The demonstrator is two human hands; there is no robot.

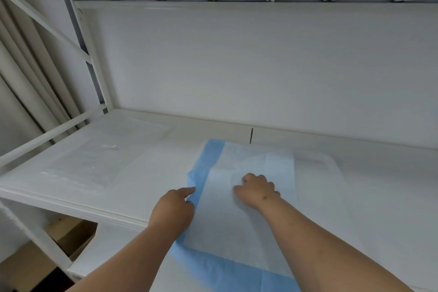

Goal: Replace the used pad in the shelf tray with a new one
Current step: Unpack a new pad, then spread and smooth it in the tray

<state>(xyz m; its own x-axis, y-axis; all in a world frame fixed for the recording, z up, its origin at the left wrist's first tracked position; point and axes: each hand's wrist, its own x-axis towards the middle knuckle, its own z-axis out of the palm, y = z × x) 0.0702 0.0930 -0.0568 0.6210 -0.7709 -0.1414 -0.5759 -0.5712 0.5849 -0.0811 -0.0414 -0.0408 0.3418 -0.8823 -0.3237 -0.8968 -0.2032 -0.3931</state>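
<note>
Head camera view, looking forward and down into a white metal shelf unit (94,73) with a pale back wall.

A blue-bordered pad (237,227) with a white quilted centre lies across a white tray (331,161) that sits on the shelf's lower board. The pad covers the tray's left part and runs toward the viewer, its blue near edge reaching the bottom of the picture. Part of the pad's far right portion is folded over onto itself, showing a paler blue flap. The tray's rounded far right corner stays uncovered, to the right of the pad.

The left hand (174,208) rests at the pad's left blue border. Its index finger points out and touches the border where the blue edge is ruffled and lifted slightly; the other fingers are curled under, and whether they pinch the edge cannot be told.

The right hand (257,191) lies on top of the pad's white centre, knuckles up, fingers curled down against the material. It is not clear whether it bunches the pad between its fingers or only presses on it.

Both forearms reach in from the bottom of the picture, with the pad's middle between them.

A brown cardboard box (73,237) stands open below the shelf at lower left.
</note>
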